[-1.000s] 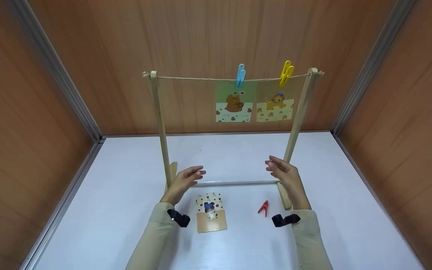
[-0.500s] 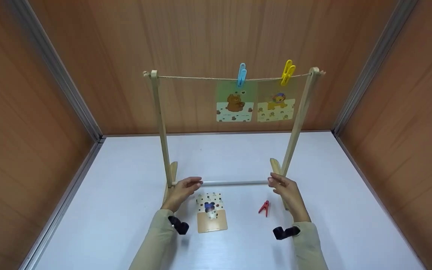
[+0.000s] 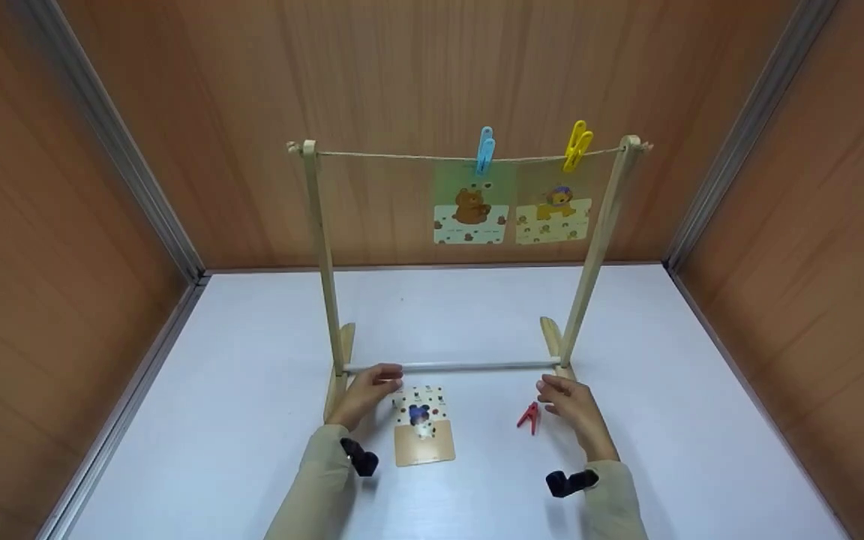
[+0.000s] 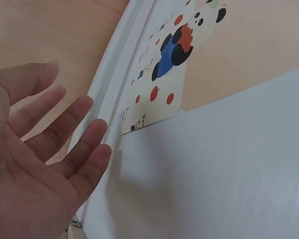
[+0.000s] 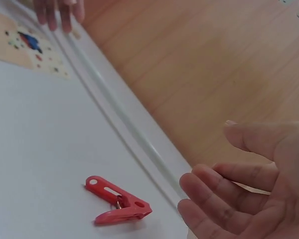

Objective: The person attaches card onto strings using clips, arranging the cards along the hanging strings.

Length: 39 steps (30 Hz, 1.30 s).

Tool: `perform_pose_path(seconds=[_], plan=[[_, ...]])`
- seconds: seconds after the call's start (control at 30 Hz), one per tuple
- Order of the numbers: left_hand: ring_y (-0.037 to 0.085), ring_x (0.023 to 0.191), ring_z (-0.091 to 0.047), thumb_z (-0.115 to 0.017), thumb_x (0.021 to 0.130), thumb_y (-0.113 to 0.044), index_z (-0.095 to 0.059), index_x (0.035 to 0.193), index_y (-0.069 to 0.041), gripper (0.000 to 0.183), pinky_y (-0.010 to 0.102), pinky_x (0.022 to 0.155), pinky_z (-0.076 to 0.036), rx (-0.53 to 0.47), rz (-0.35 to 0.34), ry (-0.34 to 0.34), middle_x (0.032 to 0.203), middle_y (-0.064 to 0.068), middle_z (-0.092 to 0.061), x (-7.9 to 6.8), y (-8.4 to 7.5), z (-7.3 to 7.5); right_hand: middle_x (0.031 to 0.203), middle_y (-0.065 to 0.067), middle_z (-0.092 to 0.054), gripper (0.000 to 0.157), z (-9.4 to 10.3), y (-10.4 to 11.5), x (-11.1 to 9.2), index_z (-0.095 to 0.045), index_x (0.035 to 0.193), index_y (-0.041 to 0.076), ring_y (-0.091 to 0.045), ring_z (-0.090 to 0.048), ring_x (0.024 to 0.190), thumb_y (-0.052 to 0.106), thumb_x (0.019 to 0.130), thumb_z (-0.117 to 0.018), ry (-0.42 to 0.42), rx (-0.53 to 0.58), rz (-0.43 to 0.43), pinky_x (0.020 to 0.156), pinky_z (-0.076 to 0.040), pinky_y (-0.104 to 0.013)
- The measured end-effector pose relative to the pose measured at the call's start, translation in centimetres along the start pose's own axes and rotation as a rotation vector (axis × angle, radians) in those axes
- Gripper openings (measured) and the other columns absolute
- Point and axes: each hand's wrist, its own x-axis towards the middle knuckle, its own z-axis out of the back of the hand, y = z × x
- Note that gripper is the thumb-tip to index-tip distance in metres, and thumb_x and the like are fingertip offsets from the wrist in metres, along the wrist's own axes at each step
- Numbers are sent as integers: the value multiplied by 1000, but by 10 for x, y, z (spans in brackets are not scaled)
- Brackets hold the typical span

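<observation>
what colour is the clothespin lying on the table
The clothespin is red; it shows best in the right wrist view.

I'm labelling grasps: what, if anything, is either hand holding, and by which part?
Nothing: the left hand is empty near the cream-and-tan rectangular card, the right hand empty near the red plastic clothespin.

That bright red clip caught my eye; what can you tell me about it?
The red clip lies on its side on the white table, its two arms splayed in a V. It looks like plastic, with a metal-looking spring between the arms; one arm shows a round hole. It grips nothing. Only the table touches it; the right hand is near but apart.
</observation>
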Motion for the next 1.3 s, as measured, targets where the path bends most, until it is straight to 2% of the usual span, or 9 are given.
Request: perform_pose_path(seconds=[0.27,0.4,0.57,0.73,1.0,1.17,1.3], plan=[[33,120,-54,-60,94,-15,-54,131,-1,40,46,102,-44,4,12,1,127,17,-58,0,6,-2,115,-24,-63,44,-3,-9,-3,-56,124,-11,-22,-63,97,20,93,-63,-1,-11,-32,92,-52,-41],[32,116,-55,-61,93,-13,-54,130,2,40,45,100,-46,19,-22,2,123,18,-59,1,11,-4,113,-22,-63,50,-5,-16,-2,-53,126,-12,-23,-63,98,23,92,-64,-7,-47,-52,90,-53,-39],[30,117,-56,-62,92,-13,-54,129,0,40,43,101,-45,34,5,-18,124,16,-60,0,16,-5,111,-20,-62,54,-10,-22,-2,-50,128,-12,-20,-63,95,24,91,-66,-5,-78,-80,85,-54,-34],[29,114,-56,-64,90,-11,-55,129,0,41,42,99,-46,50,6,-41,123,17,-60,-1,21,-4,105,-19,-62,57,-15,-27,-3,-48,128,-13,-20,-62,91,25,90,-67,-11,-110,-62,85,-54,-35],[24,107,-55,-69,87,-13,-57,126,-1,43,42,97,-46,127,21,-53,117,12,-60,-2,20,-4,101,-15,-65,62,-18,-34,-4,-48,127,-13,-23,-61,95,28,86,-70,-17,-168,-56,94,-47,-42],[22,102,-53,-73,84,-13,-59,122,-2,42,41,94,-46,165,45,-59,113,11,-58,-3,17,-5,103,-17,-64,62,-19,-35,-3,-50,123,-13,-23,-61,93,28,83,-74,-12,-205,-52,89,-48,-40],[22,99,-53,-75,82,-11,-59,120,-3,43,40,92,-46,195,53,-60,113,10,-58,-3,16,-6,99,-16,-63,62,-21,-33,-3,-50,122,-13,-19,-61,86,23,79,-77,-4,-223,-50,80,-50,-33]])
